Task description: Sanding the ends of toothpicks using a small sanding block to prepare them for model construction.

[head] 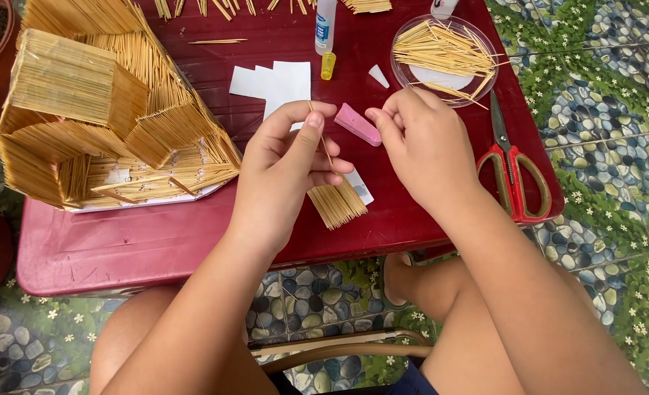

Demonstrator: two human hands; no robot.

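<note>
My left hand [284, 164] pinches a small panel of glued toothpicks [337, 202] over the dark red table [134, 245], with one loose toothpick [320, 132] upright between thumb and forefinger. My right hand [423, 143] hovers beside it, fingers curled, fingertips close to a pink eraser-like block [357, 123]. I cannot tell whether the right hand holds anything.
A toothpick model house [101, 110] fills the table's left. White paper pieces [277, 82], a glue bottle [325, 25] with a yellow cap [328, 66], a clear dish of toothpicks [445, 51] and red-handled scissors [511, 172] lie around. Pebble-pattern floor surrounds the table.
</note>
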